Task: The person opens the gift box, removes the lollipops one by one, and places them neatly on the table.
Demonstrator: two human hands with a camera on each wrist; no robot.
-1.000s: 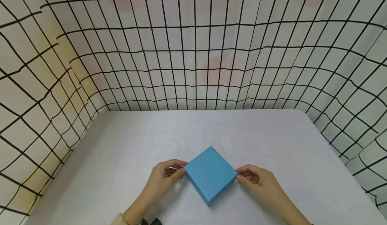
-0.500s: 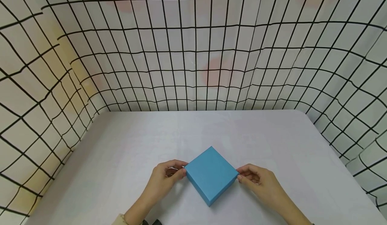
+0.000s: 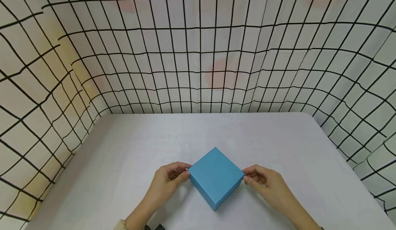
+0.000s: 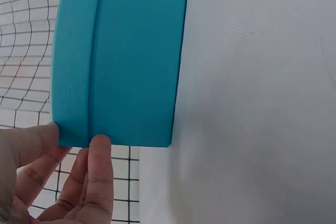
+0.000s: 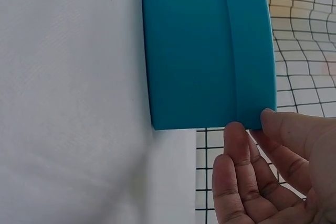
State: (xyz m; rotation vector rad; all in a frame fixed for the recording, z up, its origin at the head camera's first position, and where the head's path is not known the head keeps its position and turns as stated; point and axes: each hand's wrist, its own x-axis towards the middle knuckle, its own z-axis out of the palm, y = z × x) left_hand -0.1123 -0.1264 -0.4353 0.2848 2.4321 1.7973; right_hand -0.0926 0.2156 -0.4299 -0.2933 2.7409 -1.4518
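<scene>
A square blue box with a lid (image 3: 216, 176) sits on the white table, one corner facing me. Its lid (image 4: 76, 61) shows in the left wrist view as a strip standing out over the deeper base (image 4: 136, 61). At the box's left corner my left hand (image 3: 167, 182) pinches the lid between thumb and fingers. My right hand (image 3: 267, 185) pinches the lid at the opposite corner, with thumb and fingertips at its edge in the right wrist view. The base (image 5: 189, 51) stands against the table surface there. Whatever the box holds is hidden.
The white table (image 3: 139, 137) spreads around the box. Behind it and along both sides rises a black-lined grid (image 3: 201, 53) on pale cloth. A small dark object (image 3: 160, 227) shows at the bottom edge beside the left forearm.
The lid has risen slightly, its far corner now higher in the head view. My right hand has come up a little with it; both hands keep their hold on the corners.
</scene>
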